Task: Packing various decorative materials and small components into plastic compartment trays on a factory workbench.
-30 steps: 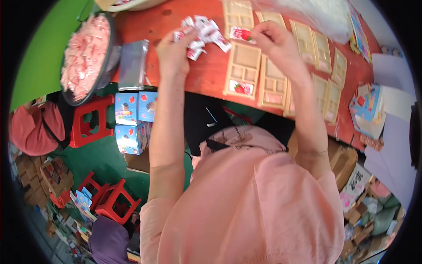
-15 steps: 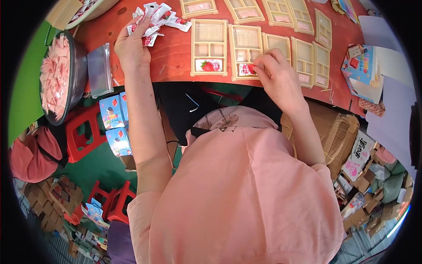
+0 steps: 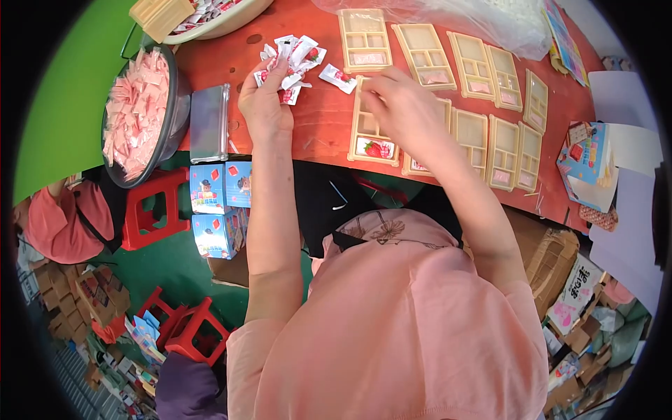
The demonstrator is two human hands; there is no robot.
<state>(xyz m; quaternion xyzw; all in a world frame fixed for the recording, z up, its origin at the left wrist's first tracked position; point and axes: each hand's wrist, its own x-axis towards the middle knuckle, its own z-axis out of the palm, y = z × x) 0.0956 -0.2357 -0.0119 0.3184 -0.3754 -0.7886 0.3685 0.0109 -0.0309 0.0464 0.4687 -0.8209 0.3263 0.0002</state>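
Note:
My left hand [image 3: 268, 101] is closed around a bunch of small white sachets [image 3: 297, 57] printed with strawberries, held over the red table. One loose strawberry sachet [image 3: 338, 78] lies on the tabletop to the right of the bunch. My right hand [image 3: 406, 115] hovers over the near row of cream compartment trays [image 3: 355, 133], fingers bent and a little apart, with nothing visible in them. In the leftmost near tray, a strawberry sachet [image 3: 376, 148] fills the bottom compartment. The tray beside it [image 3: 413, 164] also has a sachet at its lower end, partly hidden by my right forearm.
More trays [image 3: 420, 52] with pale pink packets stand in a far row. On the left are a dark tub of pink packets [image 3: 140, 105], a clear plastic case [image 3: 209, 124] and a pale basin [image 3: 238, 24] of sachets. A blue box [image 3: 586, 161] stands at right.
My right hand has left the sachet in the second near tray and moved left and away from me. One sachet now lies apart from the bunch. The whole view has shifted.

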